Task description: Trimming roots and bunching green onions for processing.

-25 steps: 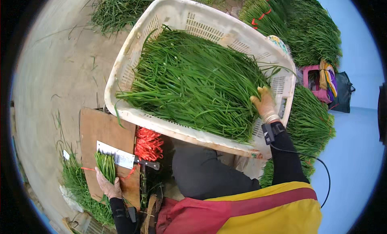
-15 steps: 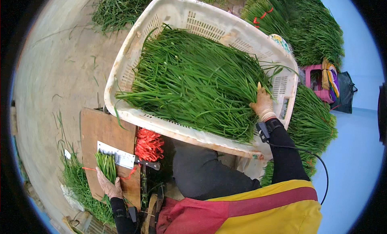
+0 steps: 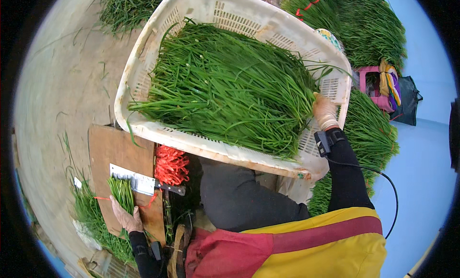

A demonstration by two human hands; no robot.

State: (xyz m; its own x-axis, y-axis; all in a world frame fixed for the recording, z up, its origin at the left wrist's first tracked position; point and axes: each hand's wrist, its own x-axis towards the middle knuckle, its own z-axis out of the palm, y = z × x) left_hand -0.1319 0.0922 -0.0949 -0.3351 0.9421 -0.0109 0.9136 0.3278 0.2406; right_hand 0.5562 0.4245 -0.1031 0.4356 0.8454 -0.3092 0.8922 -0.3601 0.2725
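Note:
My left hand (image 3: 126, 215), in a thin pale glove, is wrapped round a small bunch of garlic chives (image 3: 122, 192). The bunch rests on a wooden board (image 3: 106, 151), its cut ends beside the blade of a cleaver (image 3: 136, 181) with a dark handle. A red tie strip (image 3: 152, 201) lies across the board under the bunch. My right hand (image 3: 325, 110), gloved too, is inside a white plastic crate (image 3: 189, 143) at its right end. Its fingers close on the stem ends of the loose garlic chives (image 3: 230, 89) heaped there; the fingertips are partly hidden.
Red tie strips (image 3: 171, 168) hang in a bunch at the board's right edge. Tied chives (image 3: 369, 29) are stacked along the blue wall (image 3: 421, 163), near a pink stool (image 3: 371, 86) and a dark bag (image 3: 408, 98). Loose greens (image 3: 127, 10) lie on the floor at the upper left.
My right hand has shifted right, toward the crate's end wall, and its fingers have curled at the stem ends. My left hand still holds its bunch. The whole view has shifted slightly.

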